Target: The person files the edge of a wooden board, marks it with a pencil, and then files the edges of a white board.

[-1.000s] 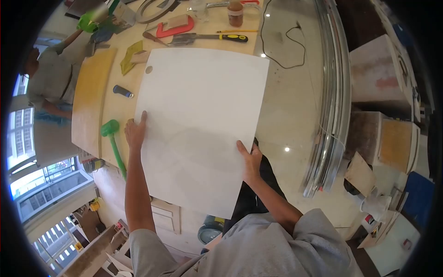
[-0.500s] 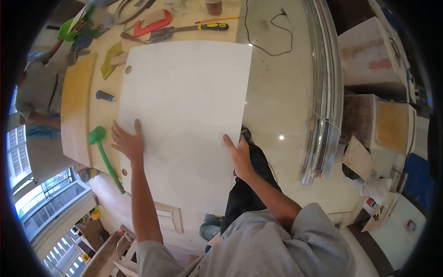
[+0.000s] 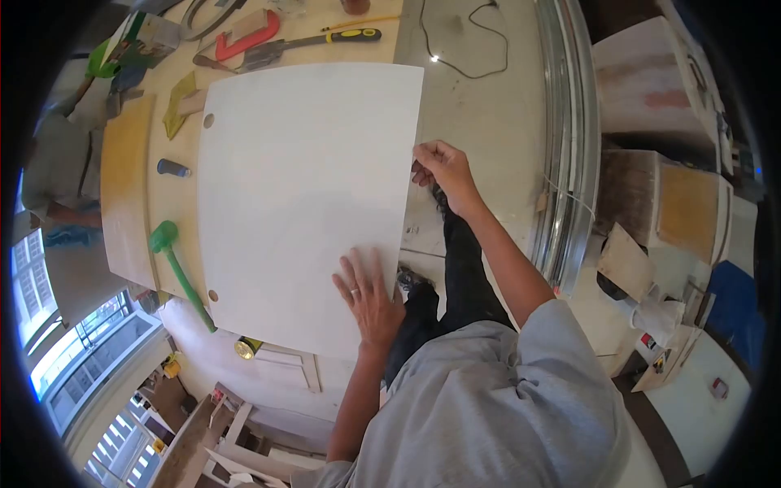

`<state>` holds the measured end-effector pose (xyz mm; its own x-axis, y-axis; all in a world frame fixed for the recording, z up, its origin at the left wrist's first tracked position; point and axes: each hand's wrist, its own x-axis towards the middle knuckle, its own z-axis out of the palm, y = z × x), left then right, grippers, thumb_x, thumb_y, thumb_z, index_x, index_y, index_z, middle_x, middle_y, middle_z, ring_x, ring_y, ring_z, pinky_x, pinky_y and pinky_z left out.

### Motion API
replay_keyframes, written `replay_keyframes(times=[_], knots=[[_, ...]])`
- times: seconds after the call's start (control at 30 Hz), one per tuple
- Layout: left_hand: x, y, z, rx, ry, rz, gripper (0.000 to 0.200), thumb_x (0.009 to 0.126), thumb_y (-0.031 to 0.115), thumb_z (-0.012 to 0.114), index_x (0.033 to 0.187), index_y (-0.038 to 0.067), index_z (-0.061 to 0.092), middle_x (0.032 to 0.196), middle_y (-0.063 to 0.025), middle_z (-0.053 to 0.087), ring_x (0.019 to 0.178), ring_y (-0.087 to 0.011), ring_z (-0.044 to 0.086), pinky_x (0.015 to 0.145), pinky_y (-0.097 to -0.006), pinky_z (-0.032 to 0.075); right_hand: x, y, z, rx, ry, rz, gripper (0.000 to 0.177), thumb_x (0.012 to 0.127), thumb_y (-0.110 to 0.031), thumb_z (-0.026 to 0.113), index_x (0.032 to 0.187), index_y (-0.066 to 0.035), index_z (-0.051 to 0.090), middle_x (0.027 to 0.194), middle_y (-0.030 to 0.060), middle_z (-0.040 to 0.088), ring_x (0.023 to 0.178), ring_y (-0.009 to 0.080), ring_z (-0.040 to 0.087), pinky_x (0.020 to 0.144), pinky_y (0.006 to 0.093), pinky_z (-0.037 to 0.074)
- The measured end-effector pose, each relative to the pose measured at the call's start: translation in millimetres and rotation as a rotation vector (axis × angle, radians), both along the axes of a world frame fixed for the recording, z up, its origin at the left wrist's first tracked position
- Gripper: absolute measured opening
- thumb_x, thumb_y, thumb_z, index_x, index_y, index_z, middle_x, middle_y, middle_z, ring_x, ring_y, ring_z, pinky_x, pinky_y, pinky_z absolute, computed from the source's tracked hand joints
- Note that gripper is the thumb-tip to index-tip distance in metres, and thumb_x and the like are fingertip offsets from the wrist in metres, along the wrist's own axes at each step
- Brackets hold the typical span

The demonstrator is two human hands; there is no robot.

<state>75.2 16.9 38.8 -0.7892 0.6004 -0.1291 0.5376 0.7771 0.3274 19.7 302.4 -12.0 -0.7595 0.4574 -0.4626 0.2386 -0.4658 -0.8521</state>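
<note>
A large white panel [image 3: 301, 179] lies flat on the wooden workbench, with two round holes near its left edge. My left hand [image 3: 370, 301] rests palm down on the panel's lower right part, fingers spread, a ring on one finger. At the right edge of the panel, my right hand [image 3: 446, 175] has its fingers curled in and closed at the rim; part of the fingertips is hidden. To the left of the panel lies a green mallet [image 3: 164, 236], and above it a small blue-grey handled tool [image 3: 172, 167].
Beyond the panel lie a red clamp [image 3: 248, 39], a saw-like tool with a black and yellow handle [image 3: 358, 35] and a cable [image 3: 464, 75]. A yellow board [image 3: 126, 187] stands at left, near another person [image 3: 61, 163]. Metal profiles [image 3: 565, 163] run along the right.
My left hand has moved from the panel's left side to its lower right. The right hand has slid farther up the right edge, its fingers now curled. The view has shifted slightly.
</note>
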Motion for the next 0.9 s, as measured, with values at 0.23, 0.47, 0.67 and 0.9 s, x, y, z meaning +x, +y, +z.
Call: replay_keyframes(times=[0.23, 0.47, 0.67, 0.9], knots=[[-0.4, 8.3, 4.6, -0.127, -0.048, -0.017, 0.096, 0.076, 0.008, 0.076, 0.165, 0.007, 0.041, 0.175, -0.0312, 0.021, 0.164, -0.0539, 0.013, 0.13, -0.0713, 0.009, -27.3, 50.6, -55.9, -0.402, 0.151, 0.155, 0.023, 0.106, -0.026, 0.073, 0.1, -0.004, 0.069, 0.086, 0.0066, 0.072, 0.072, 0.0177, 0.07, 0.067, 0.0309, 0.057], [5.5, 10.3, -1.8, -0.164, -0.032, -0.009, 0.096, 0.074, 0.005, 0.074, 0.163, 0.005, 0.038, 0.173, -0.0349, 0.021, 0.161, -0.0601, 0.014, 0.127, -0.0773, 0.01, -71.4, 101.4, -65.1, -0.532, 0.22, 0.108, 0.026, 0.105, -0.025, 0.075, 0.097, -0.002, 0.069, 0.083, 0.0075, 0.07, 0.07, 0.0191, 0.068, 0.066, 0.0335, 0.056], [5.2, 6.3, -4.9, -0.21, -0.025, -0.004, 0.093, 0.076, 0.01, 0.079, 0.161, 0.008, 0.04, 0.172, -0.034, 0.022, 0.16, -0.0604, 0.015, 0.127, -0.0773, 0.012, -84.4, 114.1, -72.1, -0.575, 0.216, 0.137, 0.028, 0.107, -0.029, 0.071, 0.097, -0.003, 0.068, 0.081, 0.0042, 0.067, 0.07, 0.0159, 0.066, 0.063, 0.0307, 0.052], [15.8, 29.1, 12.2, -0.209, -0.095, 0.186, 0.077, 0.086, 0.018, 0.086, 0.155, 0.01, 0.054, 0.171, -0.0309, 0.031, 0.159, -0.0547, 0.026, 0.128, -0.0704, 0.02, -89.8, 116.3, -75.6, -0.544, 0.237, 0.098, 0.025, 0.11, -0.027, 0.064, 0.101, -0.004, 0.069, 0.087, 0.0031, 0.069, 0.073, 0.0123, 0.066, 0.067, 0.0294, 0.053]])
